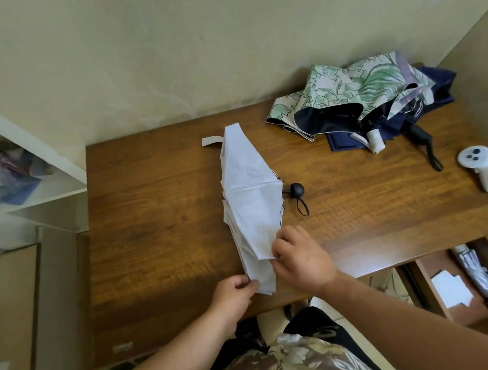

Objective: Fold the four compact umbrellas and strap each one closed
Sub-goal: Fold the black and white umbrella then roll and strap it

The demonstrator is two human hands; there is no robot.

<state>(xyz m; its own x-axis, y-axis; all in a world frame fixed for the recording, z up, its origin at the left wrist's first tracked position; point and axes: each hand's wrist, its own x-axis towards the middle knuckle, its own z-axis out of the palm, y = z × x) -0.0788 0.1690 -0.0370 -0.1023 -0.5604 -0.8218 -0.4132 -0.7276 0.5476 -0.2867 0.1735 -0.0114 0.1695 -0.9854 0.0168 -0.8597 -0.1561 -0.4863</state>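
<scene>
White umbrella [249, 196] lies lengthwise on worktop [155, 198], strap [211, 140] loose at far end. Left hand [232, 296] pinches near fabric edge; right hand [300, 256] pinches a panel beside it, likely lining up pleats for rolling. Floral umbrella [347, 93] waits unfolded, far right.

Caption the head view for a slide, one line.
Both hands pinch the white umbrella's canopy folds on the wooden table; two unfolded umbrellas wait behind.

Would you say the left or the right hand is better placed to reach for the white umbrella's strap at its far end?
Probably the right hand. It pinches the white umbrella higher up, nearer the strap, while the left hand holds the near tip and can keep the folds steady.
</scene>
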